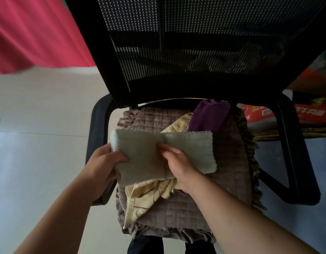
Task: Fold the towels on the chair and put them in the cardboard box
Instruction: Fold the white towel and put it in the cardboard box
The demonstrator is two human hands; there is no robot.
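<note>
Three towels: one pale green towel (187, 149), one cream towel (145, 197), one purple towel (208, 116), one chair (195, 52), two hands

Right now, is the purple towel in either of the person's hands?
No: the purple towel lies at the back of the seat, while both the left hand and right hand hold the pale green towel.

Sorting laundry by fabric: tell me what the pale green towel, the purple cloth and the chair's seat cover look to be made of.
Pale green towel: seemingly microfibre or fleece, matte, with a fuzzy nap and zigzag-cut edge.
Purple cloth: soft, matte, probably microfibre too; its weave is too dim to tell.
Seat cover: quilted fabric, grey-brown with a slight velvety sheen, stitched in small squares, with a ruffled edge.
</note>
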